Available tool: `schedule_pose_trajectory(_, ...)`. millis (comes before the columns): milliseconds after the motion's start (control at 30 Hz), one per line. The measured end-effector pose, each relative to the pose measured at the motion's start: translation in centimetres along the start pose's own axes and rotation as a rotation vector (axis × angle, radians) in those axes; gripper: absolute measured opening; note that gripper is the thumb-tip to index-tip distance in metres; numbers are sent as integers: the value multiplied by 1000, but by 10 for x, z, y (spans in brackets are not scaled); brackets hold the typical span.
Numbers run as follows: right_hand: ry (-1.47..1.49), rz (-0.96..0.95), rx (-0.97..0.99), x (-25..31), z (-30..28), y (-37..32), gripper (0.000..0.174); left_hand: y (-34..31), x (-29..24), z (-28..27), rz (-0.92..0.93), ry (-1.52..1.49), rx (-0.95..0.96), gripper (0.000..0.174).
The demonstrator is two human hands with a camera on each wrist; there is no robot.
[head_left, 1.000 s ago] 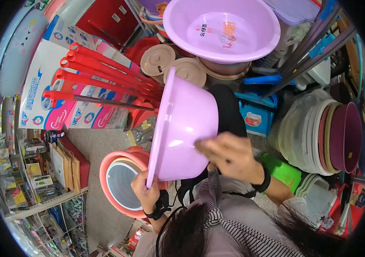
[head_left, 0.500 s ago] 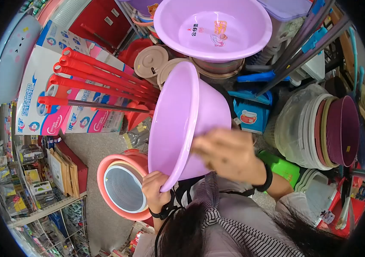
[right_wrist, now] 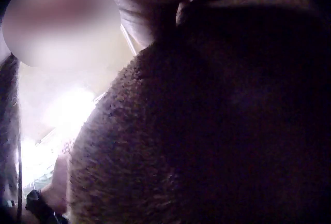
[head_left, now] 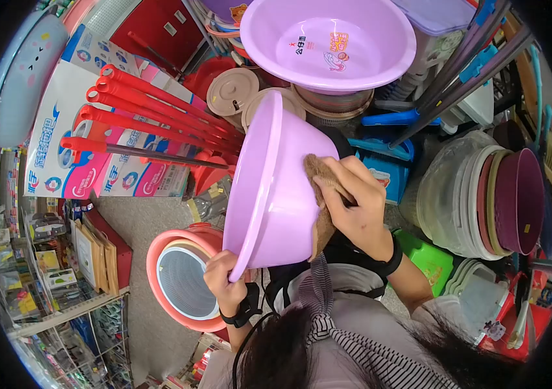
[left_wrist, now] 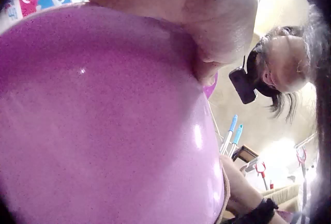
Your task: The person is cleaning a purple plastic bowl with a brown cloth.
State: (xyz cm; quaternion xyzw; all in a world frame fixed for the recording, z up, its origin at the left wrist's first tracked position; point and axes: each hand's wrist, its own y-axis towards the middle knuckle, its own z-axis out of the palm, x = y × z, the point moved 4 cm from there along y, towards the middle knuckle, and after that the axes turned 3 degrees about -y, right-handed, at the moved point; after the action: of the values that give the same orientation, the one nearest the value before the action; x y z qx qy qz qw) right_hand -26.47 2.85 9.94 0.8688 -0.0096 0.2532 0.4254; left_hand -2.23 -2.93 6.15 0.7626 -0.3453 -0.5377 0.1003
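Note:
In the head view a purple basin (head_left: 276, 194) is tilted on its side, its mouth turned to the left. The left hand (head_left: 225, 280) grips the lower part of its rim; in the left wrist view that hand (left_wrist: 181, 12) lies over the rim of the basin (left_wrist: 103, 115). The right hand (head_left: 357, 207) pinches a brown cloth (head_left: 321, 227) against the outside of the basin. The cloth (right_wrist: 155, 131) fills most of the right wrist view, with part of the right hand (right_wrist: 160, 1) above it.
A second purple basin (head_left: 328, 45) rests on stacked tubs at the top. Red handles (head_left: 159, 110) lean at the left beside printed boxes. Orange and white baskets (head_left: 186, 279) stand on the floor at lower left. Nested tubs (head_left: 464, 201) and a green dustpan (head_left: 426, 262) are at the right.
The held basin turned so its inside showed half a second ago, then turned back to show its outside. The right hand moved up along its side, and the cloth is now clearly visible.

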Motion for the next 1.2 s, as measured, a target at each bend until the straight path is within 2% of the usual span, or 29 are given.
schedule_pose_trajectory(33, 228, 489, 3, -8, 2, -6, 28, -1, 0, -1, 0, -1, -2, 13)
schedule_pose_trajectory(100, 123, 200, 53, 4, 0, -2, 24, -3, 7, -6, -77, 72, -16, 10)
schedule_pose_trajectory(167, 122, -71, 167, 24, 5, -16, 44, -10, 17, -18, -144, 100, -38, 10)
schedule_pose_trajectory(200, 170, -111, 192, 33, 9, -25, 44, -10, 21, -21, -212, 120, -59, 10)
schedule_pose_trajectory(233, 209, -95, 199, 39, 8, -30, 43, -9, 21, -20, -211, 121, -62, 10)
schedule_pose_trajectory(300, 146, -114, 194, 31, 4, -29, 41, -6, 18, -15, -163, 87, -99, 47)
schedule_pose_trajectory(367, 127, 42, 79, 11, 7, -22, 35, -9, 16, -13, -159, 84, -104, 49)
schedule_pose_trajectory(433, 214, 394, 14, -3, 5, -18, 33, -12, 18, -14, -148, 85, -108, 50)
schedule_pose_trajectory(500, 199, 130, -42, 7, 6, -18, 34, -24, 32, -20, -118, 79, -156, 50)
schedule_pose_trajectory(533, 257, 96, 75, 12, 10, -28, 38, -29, 41, -25, -117, 82, -157, 50)
schedule_pose_trajectory(600, 311, -39, 202, 27, 11, -34, 44, -39, 56, -39, -100, 12, -222, 25)
schedule_pose_trajectory(633, 317, -100, 285, 32, 9, -36, 46, -43, 61, -43, -100, 11, -224, 25)
schedule_pose_trajectory(700, 356, -111, 310, 36, 4, -26, 45, -45, 67, -45, -160, -64, -206, 26)
schedule_pose_trajectory(733, 256, -121, 310, 33, 3, -20, 44, -41, 64, -39, -136, -61, -277, 26)
schedule_pose_trajectory(767, 157, -126, 309, 31, 2, -14, 44, -41, 64, -42, -137, -60, -271, 26)
schedule_pose_trajectory(867, 124, 64, 155, 20, 1, 4, 38, -36, 62, -42, -168, -192, -175, 19)
schedule_pose_trajectory(900, 112, 98, 91, 22, 0, 8, 38, -29, 55, -41, -164, -199, -79, 16)
schedule_pose_trajectory(933, 60, 31, 140, 29, 2, 5, 39, -22, 48, -39, -162, -205, 16, 13)
schedule_pose_trajectory(967, 6, -35, 189, 37, 5, -2, 41, -18, 44, -39, -161, -204, 15, 13)
schedule_pose_trajectory(1000, 124, 0, 117, 41, 9, -7, 44, -15, 40, -38, -188, -223, 31, 11)
schedule_pose_trajectory(1033, 123, 1, 117, 42, 9, -11, 44, -12, 35, -36, -215, -243, 49, 9)
schedule_pose_trajectory(1100, 127, -24, 168, 43, 10, -17, 47, -3, 20, -36, -268, -260, 55, 10)
schedule_pose_trajectory(1167, 116, -32, 222, 44, 7, -18, 49, 3, -1, -33, -307, -200, -69, 16)
schedule_pose_trajectory(1200, 142, -80, 290, 47, 9, -17, 50, 4, -10, -30, -311, -196, -105, 27)
